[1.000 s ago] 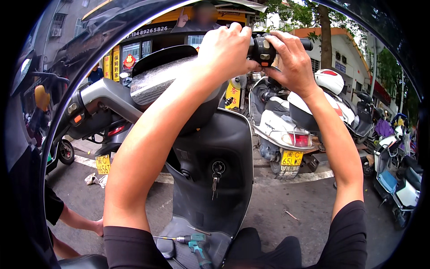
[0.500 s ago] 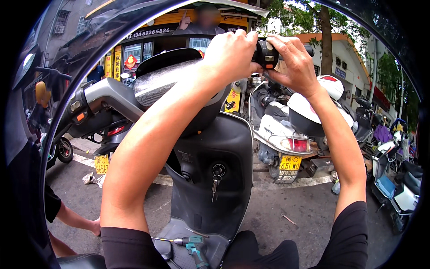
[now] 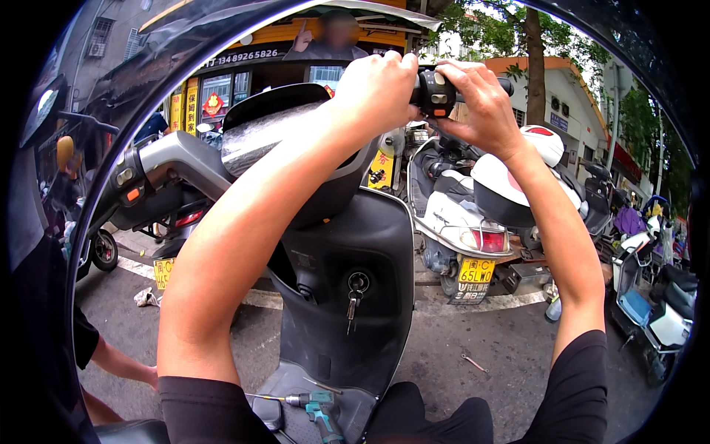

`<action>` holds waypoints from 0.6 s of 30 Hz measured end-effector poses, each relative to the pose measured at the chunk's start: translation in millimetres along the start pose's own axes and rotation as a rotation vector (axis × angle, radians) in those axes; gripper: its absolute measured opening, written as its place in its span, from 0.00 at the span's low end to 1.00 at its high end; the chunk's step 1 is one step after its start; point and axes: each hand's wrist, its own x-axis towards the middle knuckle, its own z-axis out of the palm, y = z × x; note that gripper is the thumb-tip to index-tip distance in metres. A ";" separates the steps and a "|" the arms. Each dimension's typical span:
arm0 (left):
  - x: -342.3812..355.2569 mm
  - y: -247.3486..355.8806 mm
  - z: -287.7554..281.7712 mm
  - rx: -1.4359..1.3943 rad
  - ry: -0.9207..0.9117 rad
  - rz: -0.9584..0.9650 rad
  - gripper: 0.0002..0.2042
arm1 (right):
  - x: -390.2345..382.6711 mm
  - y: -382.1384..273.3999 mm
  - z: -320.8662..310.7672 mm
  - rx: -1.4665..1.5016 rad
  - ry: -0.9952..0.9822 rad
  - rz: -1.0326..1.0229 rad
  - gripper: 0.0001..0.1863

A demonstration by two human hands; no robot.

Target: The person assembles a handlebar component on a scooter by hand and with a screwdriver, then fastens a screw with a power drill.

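A black handlebar switch housing (image 3: 435,95) with grey buttons and an orange one sits at the top centre, on the right handlebar of a scooter. My left hand (image 3: 376,90) is closed against its left side, fingertips over the top. From the right, my right hand (image 3: 482,103) grips it with fingers curled over and thumb underneath. Part of the handlebar behind is hidden by my hands. Below is the scooter's black front panel (image 3: 340,251), with a key (image 3: 353,305) hanging in the ignition. A teal cordless drill (image 3: 322,414) lies on the footboard beside a thin metal rod.
The left handlebar (image 3: 177,159) reaches out at left. A white scooter (image 3: 466,214) is parked ahead on the right. A wrench (image 3: 475,362) lies on the pavement. Another person's arm (image 3: 126,362) shows at lower left. Someone stands behind the scooter's front at the top.
The whole view has shifted slightly. Both hands stay at the switch housing, showing a little more of its face. The other person's arm at lower left has moved a little.
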 end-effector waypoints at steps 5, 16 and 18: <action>-3.8 -3.6 4.4 0.000 0.005 0.000 0.26 | -4.0 -1.0 6.5 0.073 0.010 0.025 0.42; -1.9 -9.8 7.5 -0.029 0.027 0.010 0.26 | 0.7 -6.6 4.5 0.003 -0.025 0.037 0.39; -1.9 -8.2 8.5 -0.032 0.044 0.007 0.25 | -0.1 -5.9 5.0 0.005 -0.015 0.041 0.38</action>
